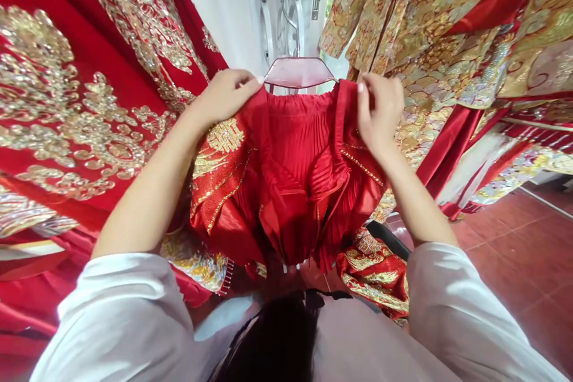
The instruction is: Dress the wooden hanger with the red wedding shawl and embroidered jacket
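Note:
A red pleated skirt with gold embroidery hangs in front of me from a pink hanger with a metal hook. My left hand is closed on the skirt's waistband at the hanger's left end. My right hand pinches the waistband at the hanger's right end, fingers curled over the cloth. Both arms reach up in white sleeves. The lower part of the skirt falls in folds between my forearms.
A red garment with heavy gold and silver embroidery fills the left side. Gold and red embroidered robes hang on the right. A white wall stands behind. A red tiled floor shows at lower right.

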Available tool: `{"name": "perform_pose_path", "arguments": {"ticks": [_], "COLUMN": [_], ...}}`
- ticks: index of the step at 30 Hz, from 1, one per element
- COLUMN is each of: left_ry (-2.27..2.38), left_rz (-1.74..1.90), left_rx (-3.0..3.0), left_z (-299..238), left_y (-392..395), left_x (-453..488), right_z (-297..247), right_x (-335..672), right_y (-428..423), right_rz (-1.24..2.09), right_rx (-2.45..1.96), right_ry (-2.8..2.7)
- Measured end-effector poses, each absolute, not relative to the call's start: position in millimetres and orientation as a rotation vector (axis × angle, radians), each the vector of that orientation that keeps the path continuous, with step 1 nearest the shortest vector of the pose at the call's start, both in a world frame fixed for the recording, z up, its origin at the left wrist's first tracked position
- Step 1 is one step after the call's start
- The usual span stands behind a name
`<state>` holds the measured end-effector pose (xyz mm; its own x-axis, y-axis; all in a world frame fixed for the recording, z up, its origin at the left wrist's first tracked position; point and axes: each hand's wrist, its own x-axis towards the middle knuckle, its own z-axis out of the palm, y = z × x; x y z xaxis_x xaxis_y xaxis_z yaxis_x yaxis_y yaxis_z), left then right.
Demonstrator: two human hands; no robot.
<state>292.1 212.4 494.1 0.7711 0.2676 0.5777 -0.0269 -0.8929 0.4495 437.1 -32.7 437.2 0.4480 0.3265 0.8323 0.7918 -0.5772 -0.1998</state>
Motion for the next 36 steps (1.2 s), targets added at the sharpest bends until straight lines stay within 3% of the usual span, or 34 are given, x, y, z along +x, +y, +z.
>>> {"name": "perform_pose_path", "arguments": {"ticks": [2,4,9,13,15,17,20,25,30,33,36], "left_ry": [0.030,-0.166,-0.387,-0.314,-0.295,-0.275,-0.250,-0.168,-0.256,-0.286,-0.306], "left_rz": [1.266,1.375,1.107,1.028,1.023,1.036,1.033,1.064,1.062,0.971,0.929], "left_rx": [2.670,2.792,2.992,3.052,3.009,2.966,2.994,3.083,2.841,2.768,2.753], "left_z": [499,507,517,514,514,515,518,517,510,508,510], "left_y": [190,164,123,117,117,116,112,109,116,119,119], "left_x": [296,306,356,381,382,380,377,387,397,391,384], "right_z": [418,402,407,450,477,504,540,570,512,450,411], "right_x": [413,401,424,444,450,458,482,486,393,364,382], "right_y": [-30,-27,-49,-89,-105,-114,-121,-117,-85,-72,-74], "right_rz": [-1.105,-1.035,-0.570,-0.061,0.089,0.034,-0.301,-0.715,-1.031,-0.690,-0.526], "right_rx": [-2.279,-2.391,-2.175,-1.813,-1.831,-2.050,-2.395,-2.162,-2.542,-2.708,-2.410], "right_ry": [-0.784,-0.727,-0.828,-0.741,-0.736,-0.762,-0.703,-0.867,-0.818,-0.922,-1.023]}}
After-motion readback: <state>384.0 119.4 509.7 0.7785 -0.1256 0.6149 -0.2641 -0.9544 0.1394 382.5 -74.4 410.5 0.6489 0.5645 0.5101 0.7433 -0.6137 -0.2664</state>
